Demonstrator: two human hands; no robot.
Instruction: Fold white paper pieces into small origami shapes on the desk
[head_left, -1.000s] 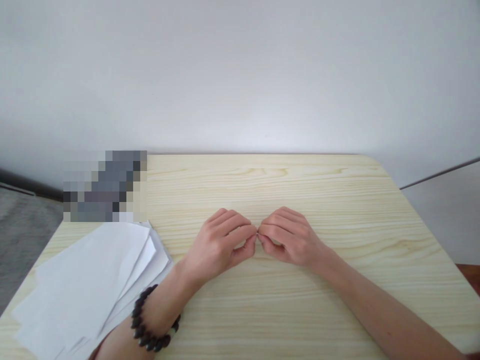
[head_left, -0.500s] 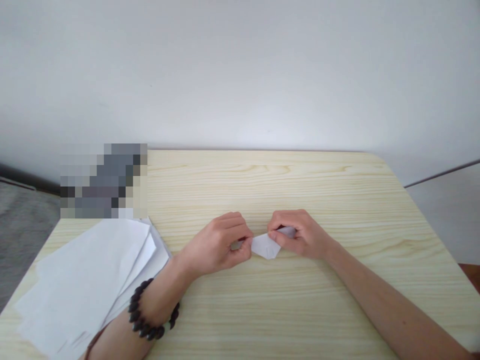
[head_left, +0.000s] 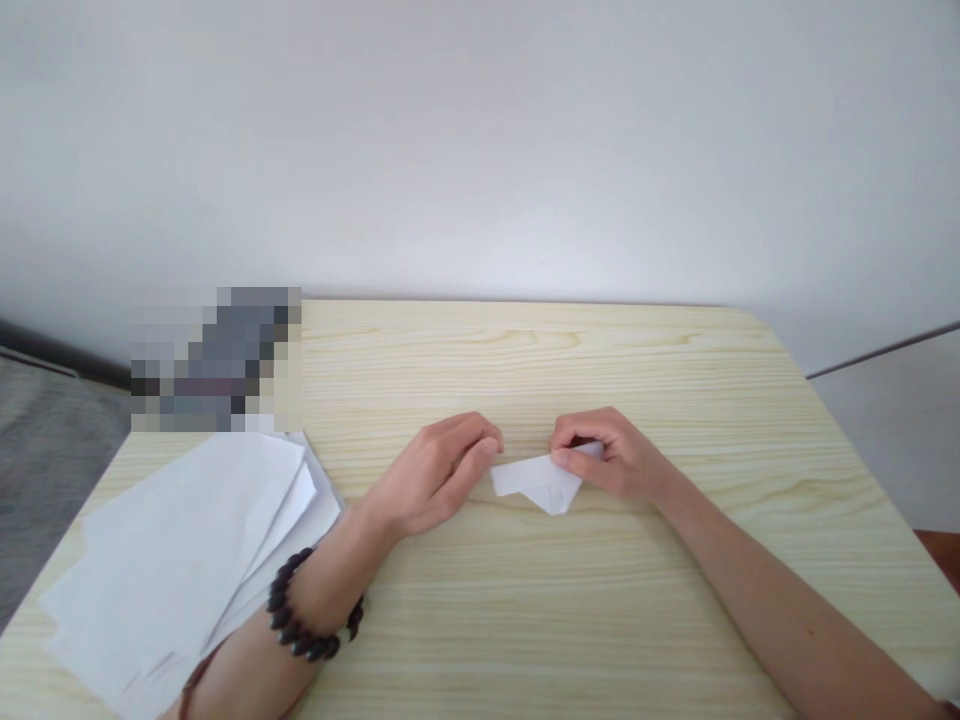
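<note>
The paper (head_left: 534, 478) is small, white and folded, with a straight top edge and a bent bottom edge that dips to a blunt tip at 6 o'clock. It is near the middle of the table (head_left: 585, 620), which has wavy yellow wood lines. At 3 o'clock from it, the right hand (head_left: 611, 455) pinches it between thumb and fingers — they hide part of it. At 9 o'clock, the left hand (head_left: 442, 475) has its fingers curled and its thumb close to them; I can't tell if it touches the paper. Round, dark beads (head_left: 289, 630) circle the left wrist. Thin white sheets (head_left: 180, 550) lie in a messy fan at 8 o'clock, partly under the left arm and cut off below. At 10 o'clock, something dark (head_left: 232, 350) is blurred into squares — too blocky to name.
</note>
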